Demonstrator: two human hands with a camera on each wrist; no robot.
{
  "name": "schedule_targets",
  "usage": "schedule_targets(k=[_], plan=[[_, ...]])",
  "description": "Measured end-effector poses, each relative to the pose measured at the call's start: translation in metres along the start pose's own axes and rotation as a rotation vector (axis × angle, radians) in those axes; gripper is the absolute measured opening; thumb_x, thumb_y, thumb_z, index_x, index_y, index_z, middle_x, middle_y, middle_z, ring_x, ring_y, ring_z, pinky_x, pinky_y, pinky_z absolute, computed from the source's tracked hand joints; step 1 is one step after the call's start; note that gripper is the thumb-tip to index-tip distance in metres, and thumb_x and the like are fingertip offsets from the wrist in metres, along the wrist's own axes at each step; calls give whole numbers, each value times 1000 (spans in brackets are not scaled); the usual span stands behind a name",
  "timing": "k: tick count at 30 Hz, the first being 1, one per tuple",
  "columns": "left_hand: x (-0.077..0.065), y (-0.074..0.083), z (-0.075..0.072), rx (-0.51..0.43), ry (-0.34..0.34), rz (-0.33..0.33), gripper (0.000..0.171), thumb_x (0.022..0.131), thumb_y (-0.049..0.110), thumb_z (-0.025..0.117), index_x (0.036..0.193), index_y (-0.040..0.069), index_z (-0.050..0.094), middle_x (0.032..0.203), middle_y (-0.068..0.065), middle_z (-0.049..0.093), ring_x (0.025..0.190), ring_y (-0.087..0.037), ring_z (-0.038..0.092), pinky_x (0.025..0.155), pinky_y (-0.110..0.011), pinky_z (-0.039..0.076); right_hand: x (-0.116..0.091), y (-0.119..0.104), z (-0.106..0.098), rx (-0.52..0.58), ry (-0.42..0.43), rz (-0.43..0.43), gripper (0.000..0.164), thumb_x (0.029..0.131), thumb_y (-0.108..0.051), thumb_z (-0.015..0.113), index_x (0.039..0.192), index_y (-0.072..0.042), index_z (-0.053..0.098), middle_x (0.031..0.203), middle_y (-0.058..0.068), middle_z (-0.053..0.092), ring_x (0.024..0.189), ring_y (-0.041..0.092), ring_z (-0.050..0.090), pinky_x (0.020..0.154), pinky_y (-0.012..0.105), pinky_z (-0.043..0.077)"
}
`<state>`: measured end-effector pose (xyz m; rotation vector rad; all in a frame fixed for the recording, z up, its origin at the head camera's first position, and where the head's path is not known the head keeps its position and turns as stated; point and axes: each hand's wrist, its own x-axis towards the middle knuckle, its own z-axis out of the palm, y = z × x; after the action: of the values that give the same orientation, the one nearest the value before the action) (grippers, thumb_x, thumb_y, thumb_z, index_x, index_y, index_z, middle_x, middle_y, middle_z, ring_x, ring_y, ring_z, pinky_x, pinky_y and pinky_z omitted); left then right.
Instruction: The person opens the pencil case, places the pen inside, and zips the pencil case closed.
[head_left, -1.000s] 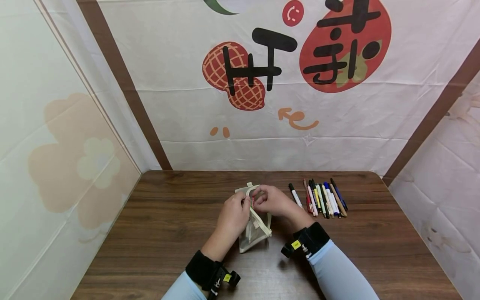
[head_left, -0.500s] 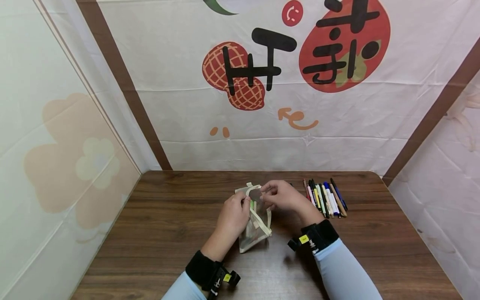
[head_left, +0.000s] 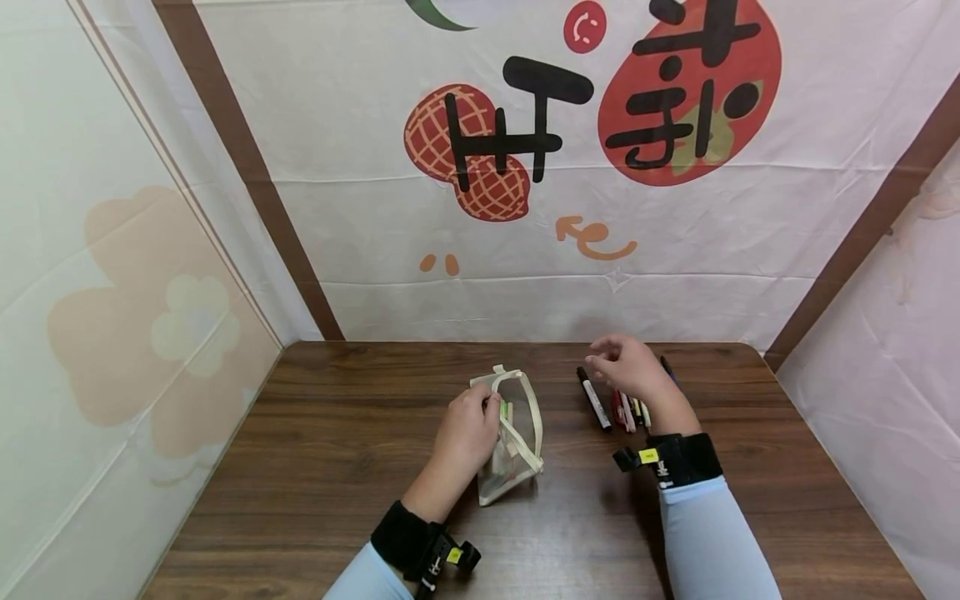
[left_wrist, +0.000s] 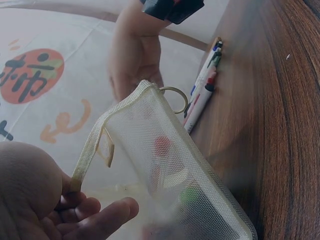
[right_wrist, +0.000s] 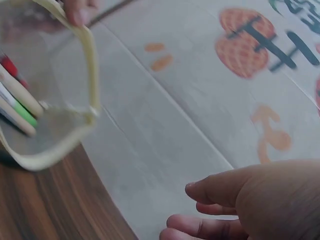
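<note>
A see-through mesh pencil pouch [head_left: 497,486] with cream edging stands gaping on the table. My left hand [head_left: 467,427] pinches the zip edge of its mouth, as the left wrist view also shows on the pouch [left_wrist: 165,130]. Several pens [right_wrist: 22,95] lie inside, one with a green part. Away to the right, my right hand [head_left: 633,368] hovers over the loose pens [head_left: 628,412] with fingers loosely bent and nothing between them, and hides most of that row. A black-capped white marker [head_left: 594,400] lies just left of this hand.
The brown wooden table [head_left: 337,467] ends at a printed cloth backdrop [head_left: 375,242] close behind the pens. Cloth panels also rise on the left and right sides. A metal ring [left_wrist: 177,97] hangs from the pouch's end.
My right hand has withdrawn from the pouch mouth and moved right, over the loose pens. A red item seen at its fingers earlier is no longer there. My left hand stays on the pouch.
</note>
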<state>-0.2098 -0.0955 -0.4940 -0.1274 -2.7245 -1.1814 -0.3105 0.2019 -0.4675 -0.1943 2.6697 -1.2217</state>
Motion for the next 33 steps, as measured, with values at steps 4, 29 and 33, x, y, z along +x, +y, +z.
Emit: schedule_targets(k=[4,29,33], plan=[[0,0,1,3,9,3,24,118,18,58,99,9,68,82,-4,58,68,-16,52,63,-31,46,0,18,-20,-54,62,28,47,117,-34,64,152,-3,63,139,28,72,126,47,72,97,54,62],[0,1,1,14,12,3,23,118,18,59,99,9,68,84,-4,59,70,-16,53,64,-31,47,-15,94,-61,-284,158,409,66,115,-32,59,163,12,45,163,43,46,140,61,58,111,70,54],[0,1,1,10,7,-1,23,118,18,58,99,9,67,84,-4,59,70,-16,53,64,-31,46,-13,97,-59,-304,148,422,69,114,-34,62,163,12,44,163,44,46,140,61,58,113,70,54]])
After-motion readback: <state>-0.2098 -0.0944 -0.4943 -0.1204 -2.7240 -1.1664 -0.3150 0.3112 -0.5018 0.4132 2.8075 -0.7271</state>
